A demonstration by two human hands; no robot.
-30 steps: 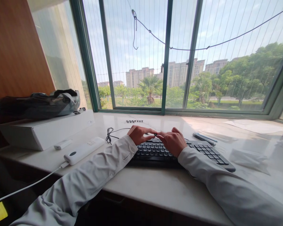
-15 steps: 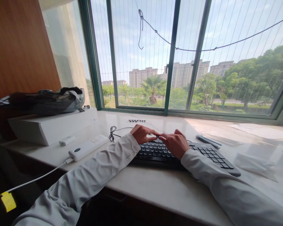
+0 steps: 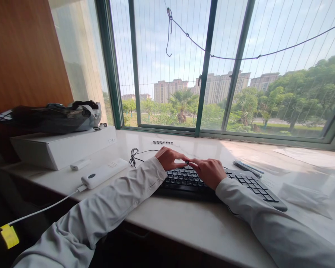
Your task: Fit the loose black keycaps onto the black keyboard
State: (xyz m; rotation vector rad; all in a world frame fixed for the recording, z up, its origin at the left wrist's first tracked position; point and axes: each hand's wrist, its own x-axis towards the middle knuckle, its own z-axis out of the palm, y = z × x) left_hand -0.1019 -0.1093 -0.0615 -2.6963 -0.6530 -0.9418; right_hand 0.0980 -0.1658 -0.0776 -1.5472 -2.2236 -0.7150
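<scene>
A black keyboard (image 3: 184, 188) lies on the pale marble sill. Above its upper rows my left hand (image 3: 169, 159) and my right hand (image 3: 210, 172) meet at the fingertips. Both pinch a small black keycap (image 3: 187, 162) between them; its details are too small to make out. My hands and sleeves hide the middle of the keyboard, while its number pad (image 3: 255, 187) shows to the right. Behind, near the window, stands a short row of small black keycaps (image 3: 163, 142).
A coiled black cable (image 3: 134, 158) lies left of my hands. Farther left are a white power bank (image 3: 104, 173) with a plugged-in cable, a small white adapter (image 3: 79, 164) and a white box (image 3: 64, 147) bearing a dark bag. Dark slim tools (image 3: 248, 168) and a plastic bag (image 3: 303, 197) lie right.
The view has shifted slightly. My right hand's raised fingers have come down flatter, and both hands still pinch the keycap at nearly the same spot.
</scene>
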